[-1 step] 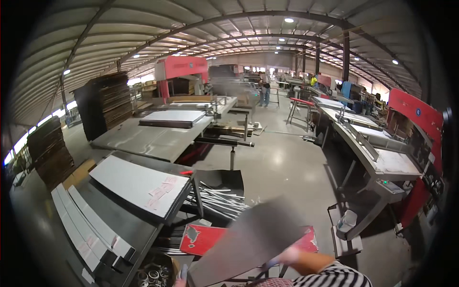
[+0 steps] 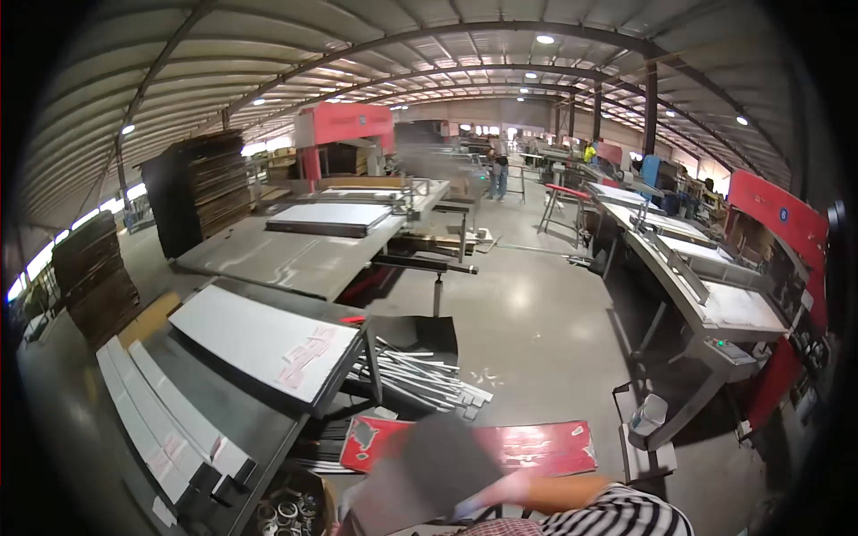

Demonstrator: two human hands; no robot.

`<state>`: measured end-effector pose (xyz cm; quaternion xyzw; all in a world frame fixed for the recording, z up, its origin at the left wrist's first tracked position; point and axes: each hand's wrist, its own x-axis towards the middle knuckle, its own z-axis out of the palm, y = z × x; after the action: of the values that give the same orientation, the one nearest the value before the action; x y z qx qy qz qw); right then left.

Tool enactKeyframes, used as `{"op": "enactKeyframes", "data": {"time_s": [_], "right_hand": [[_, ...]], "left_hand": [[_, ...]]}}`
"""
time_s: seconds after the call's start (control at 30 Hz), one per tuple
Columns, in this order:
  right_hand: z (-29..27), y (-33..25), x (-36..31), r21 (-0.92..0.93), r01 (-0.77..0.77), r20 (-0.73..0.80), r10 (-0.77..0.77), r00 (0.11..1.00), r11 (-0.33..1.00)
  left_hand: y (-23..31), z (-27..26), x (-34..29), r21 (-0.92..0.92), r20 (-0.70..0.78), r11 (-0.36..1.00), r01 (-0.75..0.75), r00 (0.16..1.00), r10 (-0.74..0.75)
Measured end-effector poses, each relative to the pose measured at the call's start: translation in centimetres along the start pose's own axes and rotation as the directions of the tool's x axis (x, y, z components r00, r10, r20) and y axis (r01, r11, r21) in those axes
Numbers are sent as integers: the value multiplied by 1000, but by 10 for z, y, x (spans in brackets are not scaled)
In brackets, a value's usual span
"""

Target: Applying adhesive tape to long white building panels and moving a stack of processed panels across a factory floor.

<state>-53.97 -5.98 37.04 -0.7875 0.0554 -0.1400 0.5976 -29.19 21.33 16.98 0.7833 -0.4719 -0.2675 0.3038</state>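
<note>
At eight o'clock, a dark table (image 2: 204,380) bears a stack of white boards (image 2: 255,338) with narrow white strips (image 2: 143,415) beside it; at nine, a gray metal table (image 2: 259,263) carries a white-topped stack (image 2: 331,216); at three, a long bench (image 2: 661,279) holds white sheets (image 2: 737,304).

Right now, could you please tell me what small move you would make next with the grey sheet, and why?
I would probably steady the grey sheet before shifting it any further. It looks blurred, as though moving, and in this view it hides part of the red board, while the right hand is at the sheet's right edge.
</note>
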Motion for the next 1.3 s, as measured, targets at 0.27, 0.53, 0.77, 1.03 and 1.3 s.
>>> {"op": "enactKeyframes", "data": {"time_s": [0.27, 0.53, 0.77, 1.03, 1.3], "right_hand": [[214, 64, 86, -90, 202, 328, -162, 931, 975], [201, 98, 116, -20, 75, 451, -58, 891, 997], [-149, -92, -15, -355, -101, -330, -23, 944, 929], [-328, 53, -347, 32, -323, -999, 17, -49, 946], [-158, 167, -143, 463, -629, -263, 774, 576, 625]], "left_hand": [[-94, 29, -54, -210, -29, 923, 324, 941, -337], [-102, 43, -23, -226, 1, 920, 320, 945, -328], [-17, 40, 26, -32, -248, 971, -236, 943, 221], [288, -108, 138, 507, 111, 641, -576, 781, 614], [126, -253, 178, 814, 415, 402, -420, 904, 104]]}}
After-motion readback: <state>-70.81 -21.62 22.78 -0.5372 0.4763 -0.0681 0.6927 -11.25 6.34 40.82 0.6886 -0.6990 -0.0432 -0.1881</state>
